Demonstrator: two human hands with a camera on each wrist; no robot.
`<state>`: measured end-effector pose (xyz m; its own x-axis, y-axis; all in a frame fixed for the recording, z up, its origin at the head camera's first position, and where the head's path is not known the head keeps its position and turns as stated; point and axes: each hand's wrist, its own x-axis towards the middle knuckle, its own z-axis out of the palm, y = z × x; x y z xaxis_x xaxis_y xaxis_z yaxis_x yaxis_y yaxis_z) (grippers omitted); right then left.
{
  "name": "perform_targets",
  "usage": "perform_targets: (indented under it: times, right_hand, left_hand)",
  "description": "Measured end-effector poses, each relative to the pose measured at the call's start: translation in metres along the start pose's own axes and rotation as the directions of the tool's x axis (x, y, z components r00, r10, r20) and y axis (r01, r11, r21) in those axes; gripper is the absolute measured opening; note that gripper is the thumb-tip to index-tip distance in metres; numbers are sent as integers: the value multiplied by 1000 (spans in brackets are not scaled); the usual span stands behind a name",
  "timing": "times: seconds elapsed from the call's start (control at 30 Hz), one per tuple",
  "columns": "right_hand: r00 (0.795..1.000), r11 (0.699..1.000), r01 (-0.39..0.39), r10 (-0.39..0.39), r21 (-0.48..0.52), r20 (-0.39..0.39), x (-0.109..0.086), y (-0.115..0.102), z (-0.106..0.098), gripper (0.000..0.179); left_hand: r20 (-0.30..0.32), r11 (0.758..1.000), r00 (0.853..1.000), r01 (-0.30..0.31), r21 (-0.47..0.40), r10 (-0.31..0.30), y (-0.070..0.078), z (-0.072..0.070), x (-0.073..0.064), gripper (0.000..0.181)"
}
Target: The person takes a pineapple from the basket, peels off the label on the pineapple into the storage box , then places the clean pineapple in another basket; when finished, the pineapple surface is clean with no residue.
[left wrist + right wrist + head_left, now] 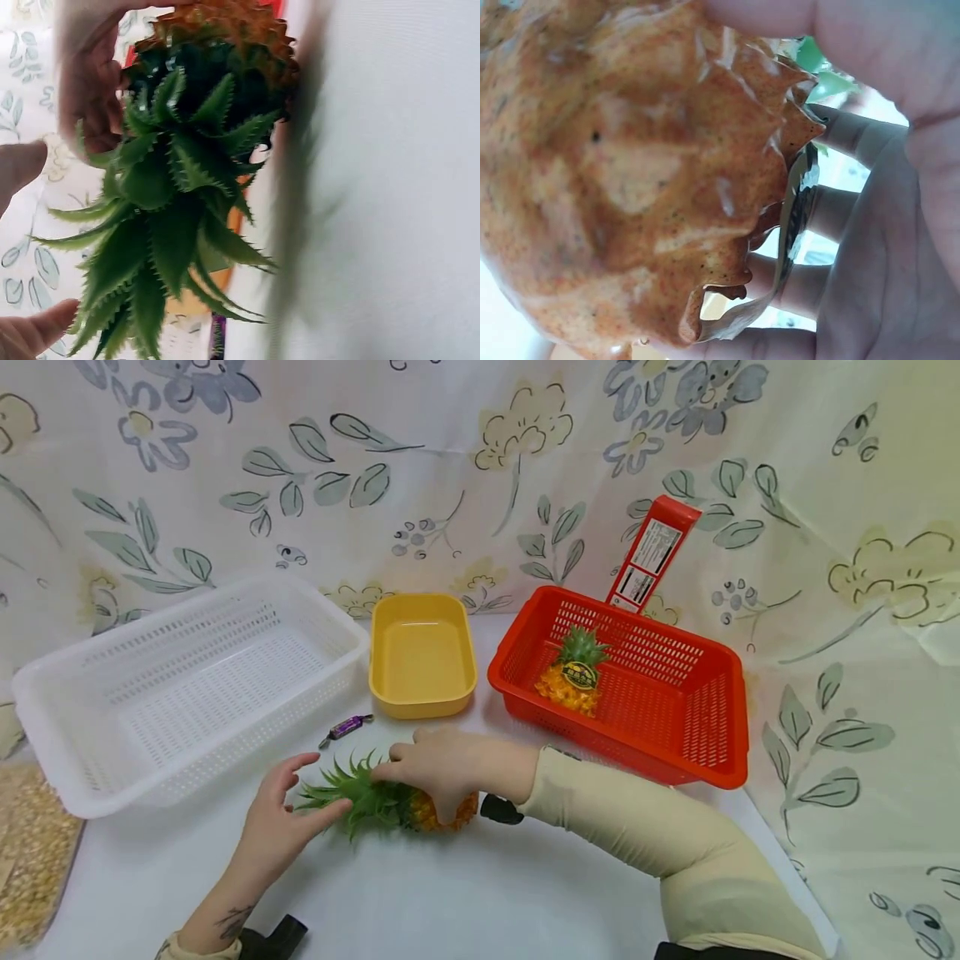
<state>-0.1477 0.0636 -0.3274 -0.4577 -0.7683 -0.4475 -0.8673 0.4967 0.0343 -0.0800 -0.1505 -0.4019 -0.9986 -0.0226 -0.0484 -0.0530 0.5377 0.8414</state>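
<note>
A pineapple (366, 802) with a spiky green crown lies on its side on the white table, crown to the left. My right hand (453, 768) reaches over its orange body and grips it, thumb on the near side and fingers over the far side. In the right wrist view the bumpy orange body (645, 172) fills much of the picture, and a loose label edge (799, 206) shows by the fingers. Beside the crown, my left hand (277, 818) has its fingers spread, the thumb right at the leaves. Those toothed leaves (157, 217) show closely in the left wrist view.
A second pineapple (573, 672) with a dark label lies in the red basket (720, 718) at right. A white basket (191, 789) stands at left, a yellow tub (423, 706) between them. A purple-wrapped candy (347, 727) lies behind the crown. A bag of kernels (33, 860) sits far left.
</note>
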Motion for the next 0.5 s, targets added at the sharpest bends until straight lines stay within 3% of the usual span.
perform_targets:
  times: [0.1,0.33,0.5]
  right_hand:
    - [1000,1000,-6,6,-10,2,-1,-2,0,91]
    - [1000,1000,-8,8,-5,-11,-4,-3,2,92]
    - [995,995,-6,16,96,-99,-12,3,11,92]
  left_hand:
    - [67,999,998,18,38,-21,-2,4,-1,80]
    - [102,1000,995,7,27,-10,-5,10,2,82]
    - [118,1000,993,20,16,-21,-6,12,2,85]
